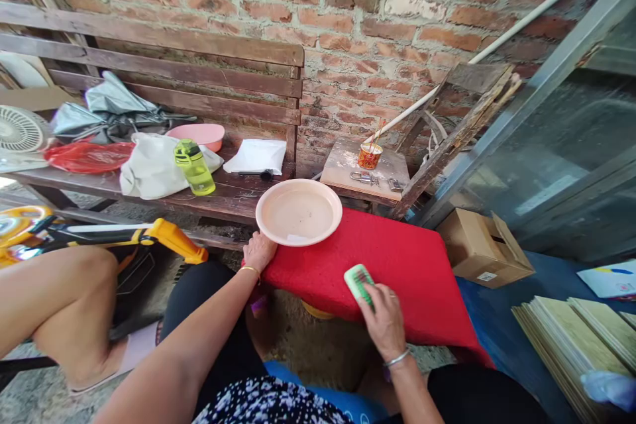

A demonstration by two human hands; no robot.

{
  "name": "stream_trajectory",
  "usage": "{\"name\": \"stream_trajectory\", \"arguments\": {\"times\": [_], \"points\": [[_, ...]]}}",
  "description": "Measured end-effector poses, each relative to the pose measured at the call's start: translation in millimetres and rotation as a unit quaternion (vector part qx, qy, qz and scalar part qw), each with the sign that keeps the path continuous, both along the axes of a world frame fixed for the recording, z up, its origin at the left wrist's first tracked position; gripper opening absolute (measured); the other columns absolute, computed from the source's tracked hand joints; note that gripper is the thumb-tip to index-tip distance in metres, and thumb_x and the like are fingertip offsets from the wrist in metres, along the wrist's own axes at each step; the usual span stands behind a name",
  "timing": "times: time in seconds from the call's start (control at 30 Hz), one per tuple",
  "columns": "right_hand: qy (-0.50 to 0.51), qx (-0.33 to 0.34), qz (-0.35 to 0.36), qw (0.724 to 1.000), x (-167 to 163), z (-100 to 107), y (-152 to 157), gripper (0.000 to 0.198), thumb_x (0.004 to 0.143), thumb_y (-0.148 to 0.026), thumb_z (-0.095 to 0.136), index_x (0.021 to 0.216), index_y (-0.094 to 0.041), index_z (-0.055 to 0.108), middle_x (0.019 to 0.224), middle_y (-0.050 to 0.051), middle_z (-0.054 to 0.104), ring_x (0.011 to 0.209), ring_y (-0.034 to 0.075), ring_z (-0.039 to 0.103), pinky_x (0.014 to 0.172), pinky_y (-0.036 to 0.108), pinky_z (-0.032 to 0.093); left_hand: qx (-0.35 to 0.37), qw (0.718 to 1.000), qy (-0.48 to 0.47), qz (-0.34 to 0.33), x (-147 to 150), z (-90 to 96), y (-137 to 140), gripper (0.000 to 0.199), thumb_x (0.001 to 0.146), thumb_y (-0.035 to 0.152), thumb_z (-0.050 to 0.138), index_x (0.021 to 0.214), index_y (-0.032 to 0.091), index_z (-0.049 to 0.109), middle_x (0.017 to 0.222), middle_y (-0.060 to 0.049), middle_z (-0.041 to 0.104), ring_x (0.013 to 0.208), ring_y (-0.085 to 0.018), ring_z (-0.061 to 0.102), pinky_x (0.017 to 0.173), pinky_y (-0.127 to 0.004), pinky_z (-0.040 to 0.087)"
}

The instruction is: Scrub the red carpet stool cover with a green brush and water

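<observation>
My right hand (384,318) is closed round a green and white scrub brush (358,283), held at the red cloth (397,258) that covers a low table or bench. The brush's underside is hidden, so contact with the cloth is hard to judge. My left hand (259,252) lies on the cloth's left edge, its fingers stretched out close to the rim of a pale pink basin (328,228). Cloudy water stands in that basin, which rests on the far left end of the cloth.
A wooden bench (238,197) on the left bears a green bottle (197,172), bags and a pink bowl (209,136). A small stand (342,169) behind carries a paper cup (370,156) and padlocks. To the right sits a cardboard box (477,248). Another person's leg (59,285) is at left.
</observation>
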State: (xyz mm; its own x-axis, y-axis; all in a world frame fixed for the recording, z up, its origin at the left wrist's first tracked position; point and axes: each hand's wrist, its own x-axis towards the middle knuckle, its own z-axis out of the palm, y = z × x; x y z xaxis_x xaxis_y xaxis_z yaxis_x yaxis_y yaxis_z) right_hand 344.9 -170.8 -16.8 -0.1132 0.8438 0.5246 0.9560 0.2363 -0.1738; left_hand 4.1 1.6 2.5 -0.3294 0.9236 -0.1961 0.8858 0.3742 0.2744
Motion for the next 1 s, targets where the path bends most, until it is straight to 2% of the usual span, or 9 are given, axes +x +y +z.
{"name": "stream_trajectory", "arguments": {"times": [0.1,0.2,0.3,0.37,0.43,0.57,0.67,0.77,1.0], "points": [[-0.050,-0.028,0.021,0.998,-14,0,7,0.032,0.099,-0.035,0.041,0.122,-0.028,0.063,0.116,0.008,0.063,0.101,0.022,0.058,0.087,0.036,0.041,0.001,1.000,-0.012,-0.003,-2,-1.9,1,0.051,0.096,0.040,0.033,0.136,0.016,0.051,0.126,-0.021,0.058,0.117,-0.035,0.058,0.093,-0.047,0.044],[-0.056,-0.080,-0.150,0.984,30,4,7,0.036,0.097,-0.041,0.043,0.121,-0.024,0.064,0.108,0.012,0.064,0.092,0.024,0.059,0.076,0.036,0.041,0.003,1.000,-0.015,0.000,-4,-4.1,3,0.050,0.095,0.040,0.033,0.136,0.018,0.052,0.128,-0.021,0.057,0.118,-0.035,0.057,0.093,-0.047,0.044],[-0.044,-0.107,-0.363,0.925,89,7,0,0.042,0.096,-0.044,0.043,0.122,-0.018,0.064,0.099,0.016,0.063,0.081,0.027,0.058,0.066,0.036,0.039,-0.001,1.000,-0.018,0.001,-4,-4.7,3,0.051,0.095,0.042,0.033,0.136,0.016,0.051,0.130,-0.021,0.056,0.119,-0.035,0.056,0.094,-0.047,0.044],[-0.027,-0.093,-0.421,0.902,110,9,-3,0.045,0.095,-0.045,0.042,0.121,-0.015,0.064,0.096,0.018,0.063,0.080,0.028,0.058,0.066,0.037,0.039,-0.002,1.000,-0.021,0.002,-3,-4.1,3,0.053,0.096,0.043,0.032,0.136,0.014,0.050,0.131,-0.022,0.055,0.120,-0.036,0.056,0.096,-0.048,0.043],[-0.007,-0.060,-0.379,0.923,105,10,-1,0.046,0.095,-0.047,0.042,0.116,-0.014,0.066,0.092,0.017,0.063,0.081,0.028,0.057,0.070,0.038,0.041,-0.001,1.000,-0.025,0.004,-2,-2.9,2,0.054,0.096,0.044,0.032,0.137,0.014,0.050,0.130,-0.022,0.055,0.120,-0.037,0.055,0.096,-0.049,0.042],[0.014,0.000,-0.119,0.993,27,8,13,0.037,0.097,-0.043,0.044,0.113,-0.019,0.067,0.099,0.013,0.063,0.093,0.025,0.057,0.082,0.038,0.044,0.003,1.000,-0.029,0.004,0,-0.5,1,0.054,0.096,0.044,0.031,0.137,0.015,0.049,0.128,-0.021,0.056,0.120,-0.036,0.055,0.096,-0.050,0.042],[-0.035,-0.005,0.038,0.999,-38,2,18,0.031,0.095,-0.028,0.048,0.121,-0.030,0.064,0.116,0.010,0.061,0.103,0.024,0.056,0.089,0.039,0.043,-0.001,1.000,-0.025,0.004,0,0.7,0,0.051,0.096,0.041,0.032,0.136,0.015,0.050,0.127,-0.021,0.057,0.119,-0.035,0.056,0.096,-0.048,0.042],[-0.068,-0.027,0.074,0.995,-62,-3,20,0.040,0.093,-0.023,0.052,0.130,-0.034,0.060,0.126,0.010,0.058,0.112,0.026,0.053,0.093,0.042,0.043,-0.003,1.000,-0.026,0.005,0,2.5,0,0.051,0.095,0.041,0.033,0.137,0.016,0.050,0.128,-0.022,0.056,0.119,-0.035,0.056,0.095,-0.048,0.042],[-0.058,-0.059,0.112,0.990,-33,-2,19,0.053,0.088,-0.033,0.063,0.140,-0.034,0.051,0.140,0.012,0.050,0.118,0.027,0.052,0.098,0.044,0.043,-0.013,0.999,-0.030,0.003,1,6.8,0,0.052,0.096,0.040,0.031,0.136,0.013,0.050,0.132,-0.022,0.055,0.121,-0.036,0.055,0.097,-0.049,0.043]]}}
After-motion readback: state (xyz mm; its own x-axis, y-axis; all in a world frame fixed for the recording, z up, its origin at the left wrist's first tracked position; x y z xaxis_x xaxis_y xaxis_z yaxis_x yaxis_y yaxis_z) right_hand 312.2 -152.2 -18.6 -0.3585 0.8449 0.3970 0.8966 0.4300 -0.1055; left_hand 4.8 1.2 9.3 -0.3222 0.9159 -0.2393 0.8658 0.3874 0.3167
